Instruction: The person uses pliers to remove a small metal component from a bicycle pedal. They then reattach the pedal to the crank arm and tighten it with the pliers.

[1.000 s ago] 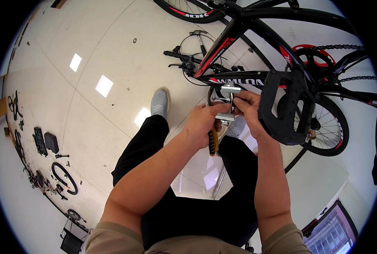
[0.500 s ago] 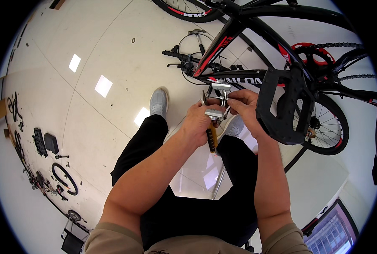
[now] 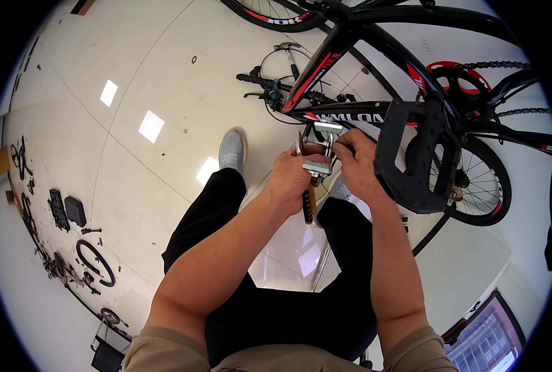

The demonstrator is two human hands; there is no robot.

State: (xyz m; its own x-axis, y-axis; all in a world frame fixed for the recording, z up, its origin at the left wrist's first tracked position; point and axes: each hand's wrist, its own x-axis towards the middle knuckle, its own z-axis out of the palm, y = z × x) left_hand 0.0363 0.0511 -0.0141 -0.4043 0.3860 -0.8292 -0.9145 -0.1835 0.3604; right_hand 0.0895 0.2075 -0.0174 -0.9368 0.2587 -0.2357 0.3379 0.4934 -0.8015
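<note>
My left hand (image 3: 291, 177) grips a silver metal assembly (image 3: 317, 168) with blocky ends, along with a tool with a yellow-and-black handle (image 3: 309, 204) that hangs below the fingers. Close by, the bent, closed fingers of my right hand (image 3: 356, 162) are at the right side of that assembly; whether they pinch a small part is hidden. A large black pedal (image 3: 392, 127) on the bicycle's crank stands just right of my right hand, in front of the black-and-red frame (image 3: 316, 71).
A bicycle wheel (image 3: 491, 173) is at the right, and handlebars with cables (image 3: 273, 93) lie beyond my hands on the tiled floor (image 3: 71, 136). Loose bike parts, a black case (image 3: 74, 209) and a tire (image 3: 94, 260) lie at the left. My shoes (image 3: 231, 147) flank the work.
The silver assembly has shifted left and turned slightly since a second ago. My right hand has drawn back a little, its fingers now more curled.
</note>
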